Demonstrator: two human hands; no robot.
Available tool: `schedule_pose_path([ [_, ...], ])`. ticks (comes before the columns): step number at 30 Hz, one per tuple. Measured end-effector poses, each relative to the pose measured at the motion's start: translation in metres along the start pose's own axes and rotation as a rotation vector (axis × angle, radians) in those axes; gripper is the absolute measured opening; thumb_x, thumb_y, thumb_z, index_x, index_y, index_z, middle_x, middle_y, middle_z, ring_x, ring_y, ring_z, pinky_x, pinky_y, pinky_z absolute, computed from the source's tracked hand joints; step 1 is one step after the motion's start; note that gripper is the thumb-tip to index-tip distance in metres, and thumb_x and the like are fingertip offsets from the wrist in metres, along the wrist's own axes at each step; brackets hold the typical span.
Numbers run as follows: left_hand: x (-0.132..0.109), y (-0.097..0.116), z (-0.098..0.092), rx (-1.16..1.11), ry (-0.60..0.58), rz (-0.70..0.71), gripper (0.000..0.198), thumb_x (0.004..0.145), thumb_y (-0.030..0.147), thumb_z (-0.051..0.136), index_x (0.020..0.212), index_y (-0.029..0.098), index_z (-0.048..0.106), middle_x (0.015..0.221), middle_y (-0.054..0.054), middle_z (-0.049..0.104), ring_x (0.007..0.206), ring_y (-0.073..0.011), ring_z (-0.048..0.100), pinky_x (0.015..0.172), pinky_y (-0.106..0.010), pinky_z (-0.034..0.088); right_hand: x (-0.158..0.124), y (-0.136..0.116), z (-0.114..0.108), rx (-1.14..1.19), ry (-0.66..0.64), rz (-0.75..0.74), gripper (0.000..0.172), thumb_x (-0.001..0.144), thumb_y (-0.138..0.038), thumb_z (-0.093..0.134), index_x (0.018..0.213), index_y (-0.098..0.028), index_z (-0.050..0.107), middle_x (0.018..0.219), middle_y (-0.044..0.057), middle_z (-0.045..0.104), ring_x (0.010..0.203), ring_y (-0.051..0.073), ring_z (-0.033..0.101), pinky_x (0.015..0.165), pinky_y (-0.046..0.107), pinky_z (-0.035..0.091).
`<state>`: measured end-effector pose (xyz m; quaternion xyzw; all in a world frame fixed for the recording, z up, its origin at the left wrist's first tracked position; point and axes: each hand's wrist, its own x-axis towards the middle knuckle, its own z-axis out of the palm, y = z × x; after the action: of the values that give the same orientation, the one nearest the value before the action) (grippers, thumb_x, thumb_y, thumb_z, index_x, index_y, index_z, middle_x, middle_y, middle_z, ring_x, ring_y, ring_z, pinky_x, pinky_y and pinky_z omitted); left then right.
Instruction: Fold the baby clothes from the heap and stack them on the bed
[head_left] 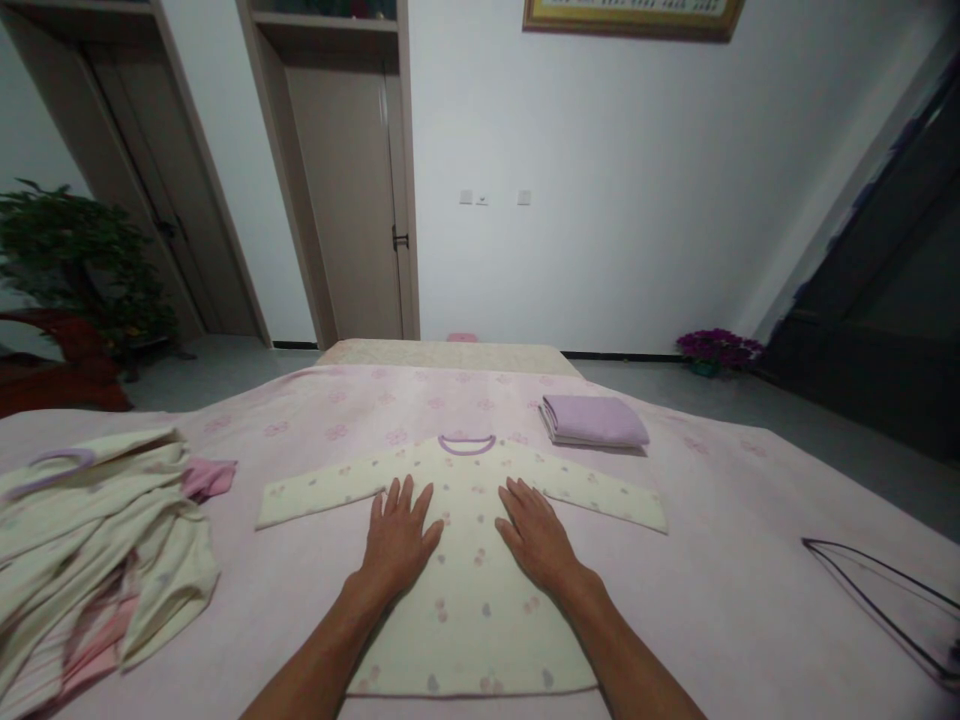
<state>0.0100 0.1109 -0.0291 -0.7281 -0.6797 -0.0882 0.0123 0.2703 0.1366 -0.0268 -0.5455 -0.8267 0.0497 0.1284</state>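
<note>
A cream long-sleeved top (472, 610) with small flower prints and a purple collar lies spread flat on the pink bedspread (712, 590), sleeves out to both sides. My left hand (397, 535) rests flat on its chest, fingers stretched out. Just to the right, my right hand (534, 535) also lies flat and open on the top. Neither hand holds anything.
A heap of cream and pink clothes (90, 540) lies at the left of the bed. A folded lilac garment (592, 420) sits at the back right. A dark wire hanger (885, 600) lies at the right edge. Beyond are doors, a potted plant (75, 260) and purple flowers (718, 348).
</note>
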Motion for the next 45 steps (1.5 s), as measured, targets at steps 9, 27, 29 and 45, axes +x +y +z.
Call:
schedule_pose_path([
  [9, 0.002, -0.003, 0.001, -0.015, 0.063, -0.037, 0.057, 0.096, 0.045, 0.044, 0.148, 0.022, 0.049, 0.157, -0.014, 0.041, 0.147, -0.0374, 0.03, 0.117, -0.061, 0.019, 0.0, -0.001, -0.002, 0.0, -0.013, 0.004, 0.057, 0.101, -0.043, 0.04, 0.151, -0.016, 0.044, 0.16, 0.009, 0.034, 0.15, 0.025, 0.026, 0.124, 0.043, 0.019],
  [27, 0.019, -0.086, -0.002, 0.092, -0.005, -0.152, 0.047, 0.104, 0.038, 0.033, 0.146, 0.024, 0.05, 0.16, -0.011, 0.037, 0.149, -0.0299, 0.029, 0.118, -0.05, 0.024, 0.001, 0.005, 0.006, 0.004, 0.051, -0.021, 0.056, 0.1, -0.044, 0.041, 0.149, -0.017, 0.047, 0.159, 0.01, 0.037, 0.149, 0.025, 0.029, 0.123, 0.045, 0.022],
  [29, 0.018, -0.098, -0.003, 0.1, -0.002, -0.223, 0.049, 0.104, 0.04, 0.032, 0.149, 0.023, 0.046, 0.16, -0.013, 0.035, 0.148, -0.031, 0.028, 0.117, -0.051, 0.024, 0.001, 0.005, 0.007, 0.005, 0.052, -0.02, 0.056, 0.1, -0.044, 0.04, 0.149, -0.016, 0.047, 0.159, 0.01, 0.037, 0.149, 0.025, 0.029, 0.123, 0.045, 0.022],
  [45, 0.021, -0.169, 0.013, 0.109, 0.079, -0.609, 0.065, 0.099, 0.054, 0.024, 0.155, 0.024, 0.036, 0.163, -0.018, 0.027, 0.149, -0.0386, 0.022, 0.113, -0.063, 0.016, 0.006, 0.006, 0.0, 0.149, 0.032, 0.054, 0.052, 0.099, -0.041, 0.038, 0.144, -0.02, 0.053, 0.156, 0.006, 0.043, 0.147, 0.022, 0.033, 0.122, 0.042, 0.024],
])
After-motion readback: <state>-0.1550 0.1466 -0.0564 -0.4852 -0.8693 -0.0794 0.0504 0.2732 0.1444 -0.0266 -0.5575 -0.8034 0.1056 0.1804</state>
